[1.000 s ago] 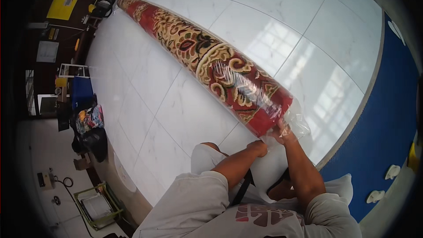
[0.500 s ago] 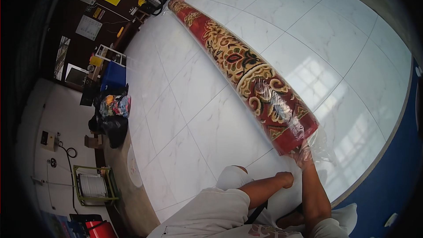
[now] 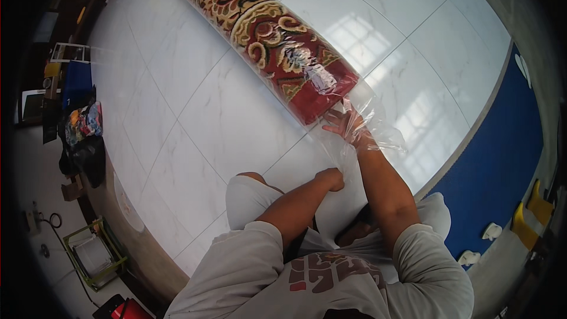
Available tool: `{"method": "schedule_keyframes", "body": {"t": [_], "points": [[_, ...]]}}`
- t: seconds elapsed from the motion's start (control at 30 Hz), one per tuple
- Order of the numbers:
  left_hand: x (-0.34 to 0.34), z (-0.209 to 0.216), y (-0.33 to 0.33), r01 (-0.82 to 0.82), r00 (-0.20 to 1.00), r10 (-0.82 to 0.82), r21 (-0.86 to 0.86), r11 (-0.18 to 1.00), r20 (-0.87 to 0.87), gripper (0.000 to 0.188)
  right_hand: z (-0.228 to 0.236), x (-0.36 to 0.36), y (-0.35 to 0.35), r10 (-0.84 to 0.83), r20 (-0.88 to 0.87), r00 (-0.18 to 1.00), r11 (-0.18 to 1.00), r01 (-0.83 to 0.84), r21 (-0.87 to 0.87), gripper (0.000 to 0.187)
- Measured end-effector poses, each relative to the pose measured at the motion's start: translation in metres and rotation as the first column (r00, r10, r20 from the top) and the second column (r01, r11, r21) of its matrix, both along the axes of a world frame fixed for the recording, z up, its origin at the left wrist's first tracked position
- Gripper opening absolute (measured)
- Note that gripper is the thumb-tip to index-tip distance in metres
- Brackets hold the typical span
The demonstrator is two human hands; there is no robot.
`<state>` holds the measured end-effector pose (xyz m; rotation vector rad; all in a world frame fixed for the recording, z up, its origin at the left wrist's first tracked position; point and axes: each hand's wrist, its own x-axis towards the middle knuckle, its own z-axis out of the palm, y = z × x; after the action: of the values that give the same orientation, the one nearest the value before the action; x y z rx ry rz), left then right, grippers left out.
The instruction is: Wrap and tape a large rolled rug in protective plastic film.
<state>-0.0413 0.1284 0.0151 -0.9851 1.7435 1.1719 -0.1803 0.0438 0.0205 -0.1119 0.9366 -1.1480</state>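
A rolled carpet (image 3: 266, 41), red and cream with floral patterns, lies slantwise on the floor inside a clear plastic sleeve (image 3: 384, 133). Its near end is just in front of my hands, and the loose plastic hangs past it. My right hand (image 3: 348, 128) is at that end with fingers spread, the film draped around hand and wrist. Lower and to the left, my left hand (image 3: 332, 179) is closed in a fist on the edge of the plastic, which stretches between the two hands. The far end of the roll runs out of view.
Pale marble-look tiles (image 3: 177, 71) cover the floor. At right lies a blue mat (image 3: 484, 142) with white pieces (image 3: 469, 258) on it. Along the left wall stand a black bag (image 3: 88, 159), a blue bin (image 3: 77, 82) and a green-framed stand (image 3: 94, 254).
My view has tilted down and to the right, so the far person has left the picture. The right hand's fingers have spread, and the plastic is now drawn out toward my left fist.
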Motion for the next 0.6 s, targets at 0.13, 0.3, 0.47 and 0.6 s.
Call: {"method": "schedule_keyframes", "body": {"t": [0.13, 0.3, 0.47, 0.6], "points": [[-0.009, -0.019, -0.007, 0.124, 0.992, -0.124, 0.109, 0.986, -0.013, 0.031, 0.002, -0.072, 0.057, -0.128, 0.5, 0.857, 0.992, 0.1, 0.083, 0.077], [-0.039, -0.03, -0.006, -0.228, 0.967, 0.173, 0.338, 0.913, 0.186, 0.027, 0.047, -0.126, 0.119, -0.368, 0.514, 0.775, 0.916, 0.398, 0.055, 0.059], [-0.065, 0.001, 0.033, -0.159, 0.98, 0.092, 0.413, 0.897, 0.178, 0.024, 0.061, -0.175, 0.18, -0.345, 0.431, 0.833, 0.932, 0.249, 0.265, 0.042], [-0.063, 0.015, 0.047, 0.201, 0.796, -0.512, 0.658, 0.726, 0.323, 0.038, 0.07, -0.211, 0.213, -0.332, -0.589, 0.737, 0.416, 0.674, 0.61, 0.034]]}}
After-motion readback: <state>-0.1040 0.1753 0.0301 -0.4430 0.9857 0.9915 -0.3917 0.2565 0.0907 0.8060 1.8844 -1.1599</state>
